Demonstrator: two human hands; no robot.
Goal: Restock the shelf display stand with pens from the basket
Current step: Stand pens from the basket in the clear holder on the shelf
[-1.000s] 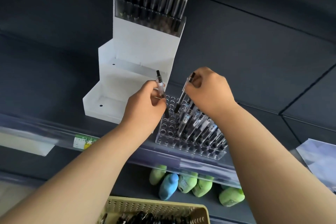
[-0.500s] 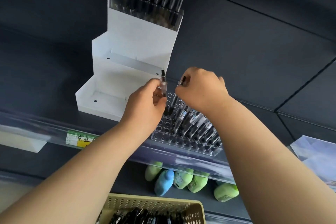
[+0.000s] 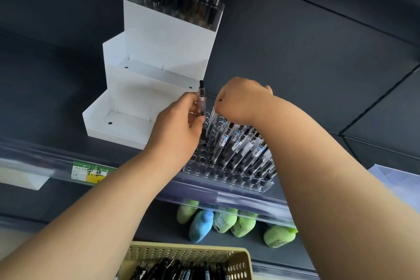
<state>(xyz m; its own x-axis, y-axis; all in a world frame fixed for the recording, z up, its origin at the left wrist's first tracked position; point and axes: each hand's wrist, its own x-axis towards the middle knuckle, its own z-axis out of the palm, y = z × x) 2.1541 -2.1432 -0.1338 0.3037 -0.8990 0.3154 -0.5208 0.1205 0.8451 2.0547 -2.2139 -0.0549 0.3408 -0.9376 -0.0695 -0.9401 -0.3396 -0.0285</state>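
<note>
Left hand [image 3: 175,125] is pinching a pen [image 3: 201,102] between thumb and fingers. It's held upright, with its tip down at the open holes on the left side of the clear stand [image 3: 227,178]. Right hand [image 3: 241,100] is curled over the top of a second pen [image 3: 212,118], which looks like it's going into a hole near the back. I can't really see the fingertips, they're tucked under the knuckles. So two pens are mid-placement, one per hand, and neither is let go yet as far as I can tell. The right half of the stand already has a bunch of standing pens [image 3: 238,141] leaning in rows, and the left few columns are bare holes, so I'd call it roughly half to two-thirds filled. The stand sits at the front of the shelf [image 3: 45,134], just beside a white tiered display [image 3: 141,98]. That one's two lower steps have nothing in them, while the top tier is packed with pens. No idea if those steps are part of the job. Down at the bottom edge the basket [image 3: 181,246] has a decent pile of black pens [image 3: 172,269] in it, so there's plenty of stock left and quite a few more trips to go. The shelf below has some green and blue bottles [image 3: 225,220].
</note>
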